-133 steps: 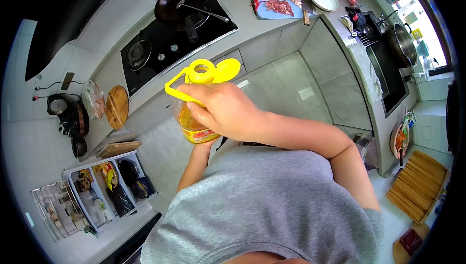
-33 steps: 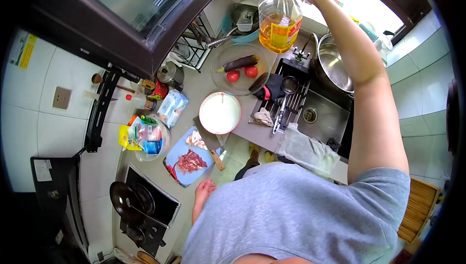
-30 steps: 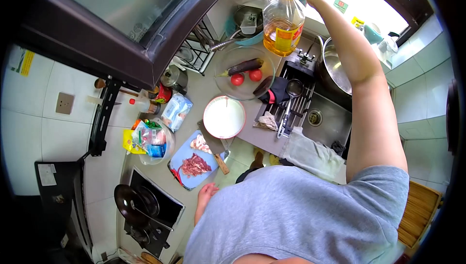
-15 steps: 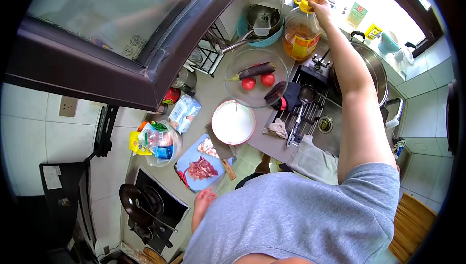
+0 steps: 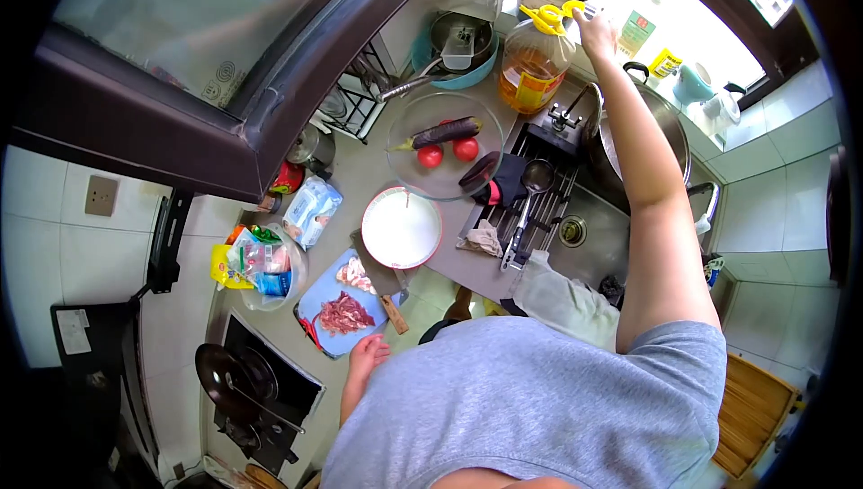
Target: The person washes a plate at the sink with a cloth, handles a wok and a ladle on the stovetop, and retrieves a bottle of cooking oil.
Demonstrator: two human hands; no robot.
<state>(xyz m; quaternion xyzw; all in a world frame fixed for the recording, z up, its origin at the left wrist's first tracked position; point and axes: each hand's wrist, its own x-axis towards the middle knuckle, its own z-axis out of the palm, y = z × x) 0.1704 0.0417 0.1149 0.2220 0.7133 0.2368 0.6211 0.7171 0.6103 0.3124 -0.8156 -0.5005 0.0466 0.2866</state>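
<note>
My right hand reaches far forward, its fingers closed on the yellow cap of a large oil bottle. The bottle stands upright on the counter, part full of amber oil, with a yellow handle at its neck. My left hand hangs by the near edge of the blue cutting board, fingers loosely bent, with nothing visible in it. Sliced red meat and paler pieces lie on the board beside red chillies. A wooden-handled cleaver rests at its right edge.
A glass bowl holds eggplant and tomatoes; a white round dish sits nearer me. At right are the sink, a ladle and a big steel pot. A wok is on the stove at left. An open window frame overhangs.
The view has shifted, so the scene sits farther left. My right hand has moved slightly right of the bottle's neck, and the yellow cap now looks tilted up from it.
</note>
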